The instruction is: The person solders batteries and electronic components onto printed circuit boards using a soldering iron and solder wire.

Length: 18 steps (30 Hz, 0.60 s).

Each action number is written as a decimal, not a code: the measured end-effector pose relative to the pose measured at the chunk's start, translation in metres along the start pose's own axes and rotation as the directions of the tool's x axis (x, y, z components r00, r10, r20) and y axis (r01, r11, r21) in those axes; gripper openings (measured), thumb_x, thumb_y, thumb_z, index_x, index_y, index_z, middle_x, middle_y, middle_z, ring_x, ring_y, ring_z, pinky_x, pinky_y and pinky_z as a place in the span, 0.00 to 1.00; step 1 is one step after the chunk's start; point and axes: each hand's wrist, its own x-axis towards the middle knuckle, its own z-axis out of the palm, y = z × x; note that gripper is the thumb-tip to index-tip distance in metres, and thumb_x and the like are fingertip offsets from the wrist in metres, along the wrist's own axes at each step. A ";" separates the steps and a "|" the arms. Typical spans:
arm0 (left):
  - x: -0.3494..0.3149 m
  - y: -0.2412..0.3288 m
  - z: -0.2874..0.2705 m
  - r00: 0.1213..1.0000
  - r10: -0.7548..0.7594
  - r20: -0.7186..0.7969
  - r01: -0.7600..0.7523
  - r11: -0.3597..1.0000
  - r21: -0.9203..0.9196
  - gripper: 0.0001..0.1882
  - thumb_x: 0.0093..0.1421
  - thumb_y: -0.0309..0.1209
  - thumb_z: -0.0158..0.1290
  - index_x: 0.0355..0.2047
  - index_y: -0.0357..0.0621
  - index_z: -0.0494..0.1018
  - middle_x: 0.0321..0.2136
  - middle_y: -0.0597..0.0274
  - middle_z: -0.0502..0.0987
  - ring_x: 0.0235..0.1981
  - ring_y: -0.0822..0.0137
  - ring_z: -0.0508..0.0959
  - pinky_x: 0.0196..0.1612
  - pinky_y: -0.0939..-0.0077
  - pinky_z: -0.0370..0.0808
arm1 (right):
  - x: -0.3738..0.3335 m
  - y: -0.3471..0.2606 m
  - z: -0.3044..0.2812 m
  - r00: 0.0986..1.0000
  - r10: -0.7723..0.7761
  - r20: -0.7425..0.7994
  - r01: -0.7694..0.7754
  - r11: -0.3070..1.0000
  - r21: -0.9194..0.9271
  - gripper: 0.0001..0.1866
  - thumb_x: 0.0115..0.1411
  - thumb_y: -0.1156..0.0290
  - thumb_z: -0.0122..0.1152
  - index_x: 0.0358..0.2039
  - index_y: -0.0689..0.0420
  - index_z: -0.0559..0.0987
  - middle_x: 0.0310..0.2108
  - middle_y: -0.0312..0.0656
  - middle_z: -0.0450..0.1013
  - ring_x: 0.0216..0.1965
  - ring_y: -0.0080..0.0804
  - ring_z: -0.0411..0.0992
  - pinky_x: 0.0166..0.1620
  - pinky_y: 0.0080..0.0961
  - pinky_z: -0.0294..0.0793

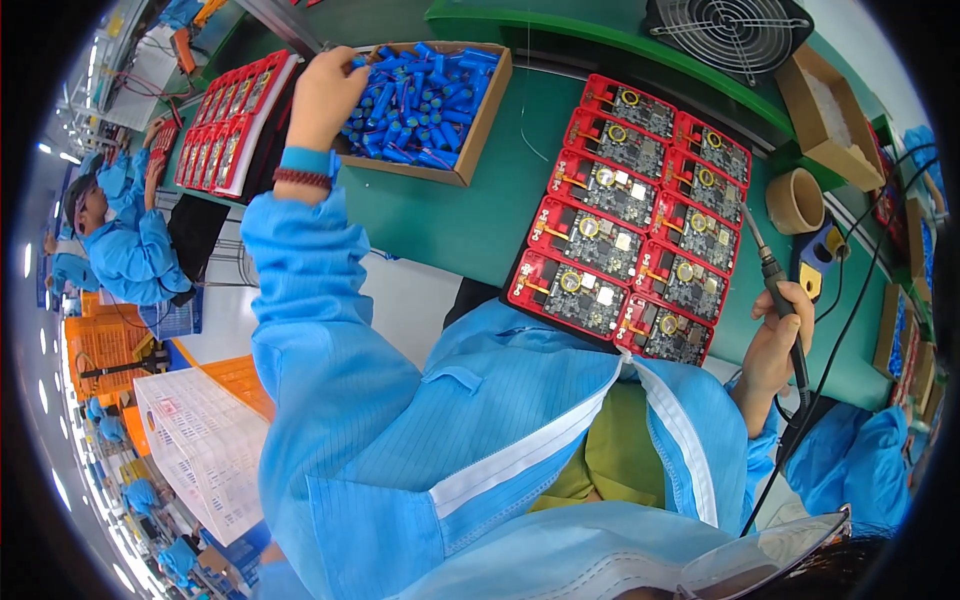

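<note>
My left hand [328,98] reaches over the left edge of an open cardboard box [489,122]. Inside lie many loose blue cylindrical batteries [425,100], some with thin wires. The fingers are curled together beside them; what they hold, if anything, is hidden. In my right hand [775,345] is a soldering iron [771,268], its metal tip pointing up toward the far side, near the right edge of the boards. Two columns of red cases with circuit boards [632,198] lie in front of me, each bearing a small yellow ring.
A soldering-iron stand [822,262] and a round brown tub [796,200] stand right of the boards. A fan [730,30] and a cardboard box [828,120] sit at the back right. More red cases [232,125] are at left. Dark cables hang at right. A co-worker [125,235] sits far left.
</note>
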 end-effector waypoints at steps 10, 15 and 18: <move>-0.093 0.170 0.009 0.787 0.202 0.584 0.543 0.225 -0.809 0.07 0.63 0.27 0.45 0.40 0.38 0.66 0.37 0.55 0.75 0.31 0.74 0.75 0.35 0.82 0.74 | -0.001 -0.017 0.026 0.994 0.017 0.112 -0.041 0.977 0.211 0.13 0.61 0.68 0.50 0.43 0.62 0.70 0.33 0.42 0.70 0.32 0.26 0.68 0.35 0.23 0.68; -0.128 0.231 0.034 0.649 0.355 0.673 0.628 0.251 -0.737 0.05 0.64 0.27 0.43 0.38 0.38 0.66 0.32 0.60 0.74 0.29 0.75 0.75 0.31 0.83 0.74 | 0.013 -0.035 0.055 0.954 -0.072 0.290 0.066 0.997 0.030 0.21 0.48 0.79 0.64 0.44 0.58 0.72 0.37 0.41 0.72 0.38 0.31 0.72 0.41 0.26 0.71; -0.137 0.249 0.042 0.633 0.364 0.683 0.623 0.284 -0.729 0.05 0.64 0.27 0.43 0.37 0.38 0.66 0.31 0.62 0.73 0.28 0.76 0.75 0.31 0.84 0.72 | 0.009 -0.030 0.064 0.952 -0.111 0.287 0.125 0.992 -0.032 0.20 0.48 0.80 0.63 0.43 0.58 0.72 0.36 0.43 0.72 0.36 0.36 0.72 0.39 0.27 0.71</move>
